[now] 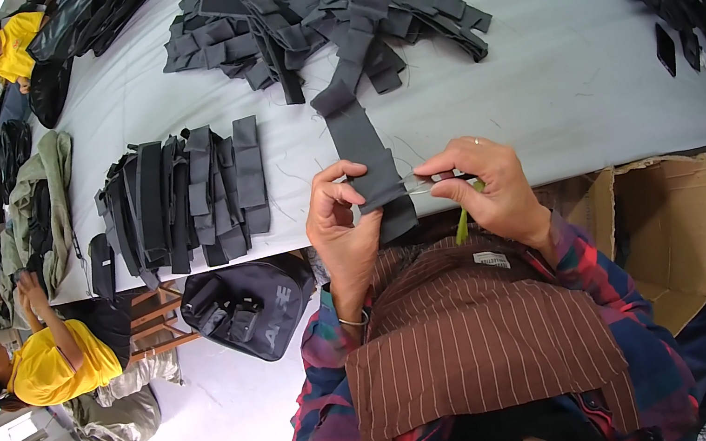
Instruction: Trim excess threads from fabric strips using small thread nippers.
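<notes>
1 dark-grey fabric strip [372, 170], centre: left hand [349, 229] fingers pinch it closed; right hand [493, 184] fingers grip a silvery tool [416, 182]. Grey strip stacks [153, 208] at 9 o'clock look finished; the tangled grey heap [327, 22] at 12 o'clock seems pending.

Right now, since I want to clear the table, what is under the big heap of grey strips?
The white table shows around the heap, from which one strip runs to the left hand. What lies under the heap's middle is covered, so I cannot tell.
</notes>
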`<control>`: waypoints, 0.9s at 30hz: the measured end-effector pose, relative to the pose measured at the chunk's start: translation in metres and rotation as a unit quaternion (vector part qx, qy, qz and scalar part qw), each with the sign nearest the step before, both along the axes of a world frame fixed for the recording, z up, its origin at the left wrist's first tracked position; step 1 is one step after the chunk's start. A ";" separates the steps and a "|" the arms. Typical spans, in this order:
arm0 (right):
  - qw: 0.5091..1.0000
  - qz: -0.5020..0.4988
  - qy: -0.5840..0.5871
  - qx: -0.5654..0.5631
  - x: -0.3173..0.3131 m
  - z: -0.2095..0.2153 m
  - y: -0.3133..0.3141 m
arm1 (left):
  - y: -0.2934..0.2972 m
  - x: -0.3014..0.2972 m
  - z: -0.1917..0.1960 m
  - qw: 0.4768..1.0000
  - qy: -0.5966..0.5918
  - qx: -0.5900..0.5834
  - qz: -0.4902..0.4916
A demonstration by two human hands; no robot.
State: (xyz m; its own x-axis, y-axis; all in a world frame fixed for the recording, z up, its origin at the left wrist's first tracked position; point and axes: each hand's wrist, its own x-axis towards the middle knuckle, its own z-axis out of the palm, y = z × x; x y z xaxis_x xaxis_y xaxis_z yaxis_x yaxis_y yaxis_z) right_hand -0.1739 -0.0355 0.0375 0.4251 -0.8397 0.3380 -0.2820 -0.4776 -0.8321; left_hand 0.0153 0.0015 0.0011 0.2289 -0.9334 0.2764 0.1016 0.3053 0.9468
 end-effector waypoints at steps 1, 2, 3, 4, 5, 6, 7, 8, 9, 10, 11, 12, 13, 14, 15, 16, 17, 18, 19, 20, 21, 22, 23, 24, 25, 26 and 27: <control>1.000 0.001 0.000 0.000 0.002 0.001 0.000 | 0.000 0.000 -0.001 1.000 0.000 0.000 0.001; 0.999 -0.004 0.024 -0.045 0.003 0.002 0.001 | 0.000 0.000 -0.002 1.000 0.003 -0.001 0.001; 0.995 -0.009 0.048 -0.089 0.005 0.003 0.001 | 0.000 -0.001 -0.003 1.000 0.006 -0.002 0.001; 0.995 -0.009 0.048 -0.090 0.005 0.003 0.001 | 0.000 -0.001 -0.002 1.000 0.006 -0.002 0.001; 0.991 -0.022 0.062 -0.115 0.006 0.001 0.001 | 0.000 -0.001 -0.002 1.000 -0.008 -0.012 0.010; 0.987 -0.034 0.076 -0.140 0.007 0.001 0.001 | 0.001 -0.001 -0.001 0.999 -0.022 -0.022 0.019; 0.987 -0.033 0.076 -0.140 0.007 0.001 0.002 | 0.001 -0.001 -0.001 0.999 -0.022 -0.022 0.020; 0.984 -0.041 0.085 -0.151 0.007 0.002 0.002 | 0.000 -0.001 -0.002 0.998 -0.040 -0.032 0.026; 0.981 -0.048 0.094 -0.162 0.007 0.002 0.003 | 0.000 -0.001 -0.003 0.997 -0.057 -0.042 0.032; 0.981 -0.047 0.094 -0.162 0.008 0.002 0.004 | 0.000 0.000 -0.003 0.997 -0.057 -0.041 0.032; 0.981 -0.052 0.092 -0.162 0.009 0.001 0.004 | 0.000 -0.001 -0.004 0.997 -0.058 -0.042 0.036; 0.981 -0.056 0.090 -0.162 0.009 0.001 0.004 | 0.000 -0.001 -0.004 0.996 -0.060 -0.043 0.041; 0.981 -0.057 0.090 -0.162 0.009 0.000 0.005 | 0.000 -0.001 -0.005 0.996 -0.060 -0.043 0.040; 0.982 -0.057 0.088 -0.158 0.009 0.000 0.005 | 0.000 -0.001 -0.005 0.996 -0.065 -0.043 0.043; 0.983 -0.057 0.085 -0.154 0.010 -0.001 0.005 | 0.000 -0.001 -0.005 0.996 -0.070 -0.042 0.046; 0.983 -0.057 0.085 -0.154 0.010 -0.001 0.005 | 0.000 -0.002 -0.005 0.996 -0.070 -0.042 0.046; 0.984 -0.058 0.075 -0.152 0.011 -0.001 0.005 | 0.000 -0.002 -0.005 0.995 -0.072 -0.043 0.048; 0.985 -0.059 0.066 -0.150 0.012 -0.002 0.006 | 0.000 -0.003 -0.004 0.995 -0.074 -0.045 0.050; 0.985 -0.059 0.065 -0.150 0.012 -0.002 0.006 | 0.000 -0.003 -0.005 0.995 -0.074 -0.045 0.050; 0.983 -0.064 0.074 -0.157 0.011 -0.002 0.006 | 0.000 -0.002 -0.005 0.995 -0.079 -0.046 0.051; 0.981 -0.068 0.082 -0.163 0.011 -0.002 0.007 | 0.000 -0.002 -0.005 0.994 -0.085 -0.047 0.051; 0.981 -0.068 0.082 -0.163 0.011 -0.002 0.007 | 0.000 -0.002 -0.006 0.994 -0.085 -0.047 0.051; 0.979 -0.070 0.089 -0.169 0.011 -0.001 0.007 | 0.000 -0.003 -0.006 0.994 -0.083 -0.048 0.053; 0.977 -0.071 0.096 -0.175 0.011 0.000 0.007 | 0.000 -0.003 -0.006 0.994 -0.081 -0.049 0.055; 0.977 -0.070 0.095 -0.175 0.011 0.000 0.006 | 0.000 -0.003 -0.006 0.994 -0.081 -0.049 0.055; 0.979 -0.073 0.090 -0.167 0.010 0.001 0.006 | 0.000 -0.003 -0.006 0.994 -0.081 -0.041 0.057; 0.981 -0.076 0.085 -0.159 0.009 0.001 0.006 | 0.000 -0.003 -0.006 0.994 -0.080 -0.033 0.060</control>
